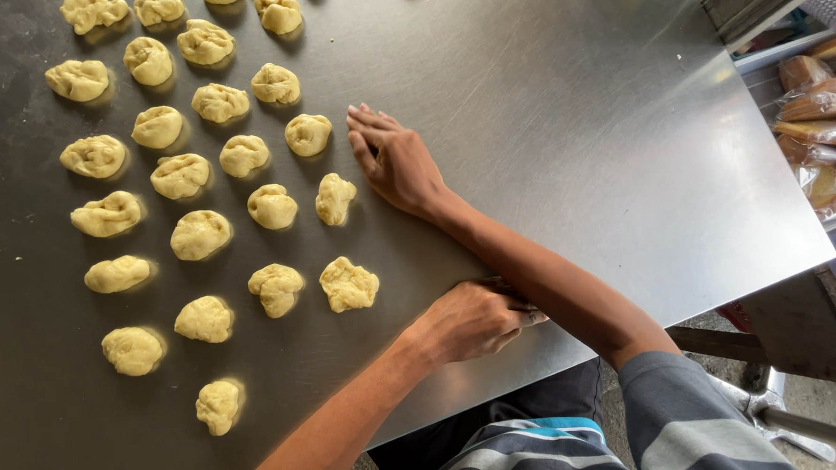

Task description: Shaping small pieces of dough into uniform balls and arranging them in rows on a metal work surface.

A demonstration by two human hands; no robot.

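Clear-wrapped brown packets (822, 123), right shelf

Rows of small lumpy pale yellow dough pieces (200, 234) lie across the left half of the brushed steel tabletop (583, 143), from the far edge toward the near edge. The right hand (398, 161) rests flat on the tabletop just right of the rows, near one dough piece. The left hand (473, 319) rests nearer the front edge, touching the right forearm. Clear-wrapped brown cakes (819, 123) sit in a tray beyond the tabletop's right edge.
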